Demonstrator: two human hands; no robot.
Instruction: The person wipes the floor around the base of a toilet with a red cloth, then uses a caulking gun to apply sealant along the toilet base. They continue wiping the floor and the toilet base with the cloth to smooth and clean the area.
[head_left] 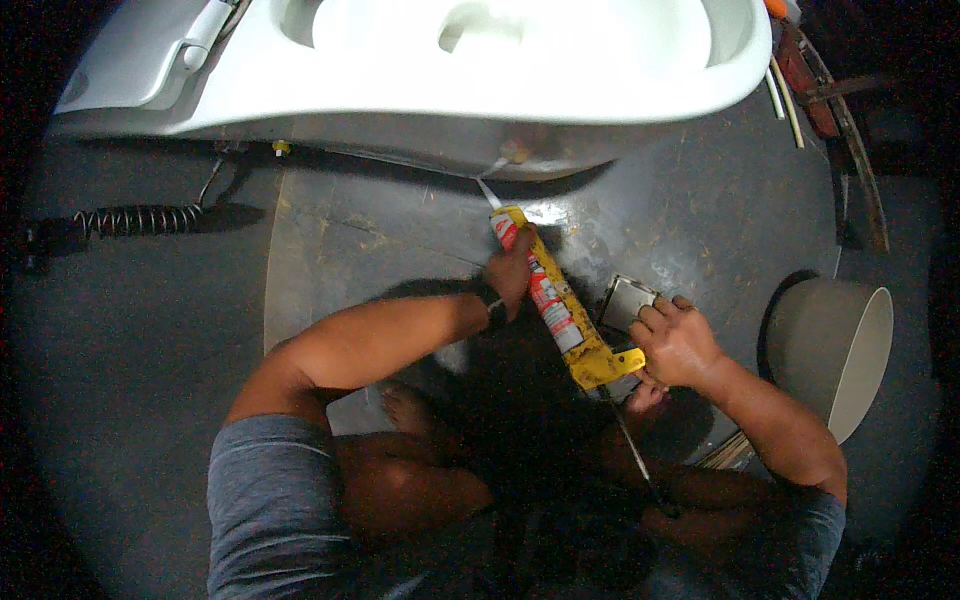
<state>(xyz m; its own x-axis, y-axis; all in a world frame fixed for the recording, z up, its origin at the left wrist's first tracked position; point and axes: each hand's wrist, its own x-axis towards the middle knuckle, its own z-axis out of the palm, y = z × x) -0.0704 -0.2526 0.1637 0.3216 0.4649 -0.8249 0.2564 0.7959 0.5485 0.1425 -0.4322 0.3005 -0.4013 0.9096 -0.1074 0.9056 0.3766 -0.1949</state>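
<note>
My left hand (508, 270) is closed around the barrel of a yellow, stained caulking gun (585, 355) holding a red-and-white cartridge (545, 290). The white nozzle (489, 193) reaches the lower edge of a white moulded basin-like fixture (420, 100). My right hand (675, 340) is curled at the gun's yellow rear handle, gripping it, and a metal rod extends back toward my body. Just beyond my right fingers is a square metal piece (622, 300); whether they touch it I cannot tell.
I sit low on a grey floor (350, 230), bare foot (405, 408) showing. A coiled hose (140, 220) lies left, near a small yellow fitting (281, 149). A beige round container (850, 360) is at right, thin sticks (725, 455) beside it. Wooden pieces (830, 110) stand upper right.
</note>
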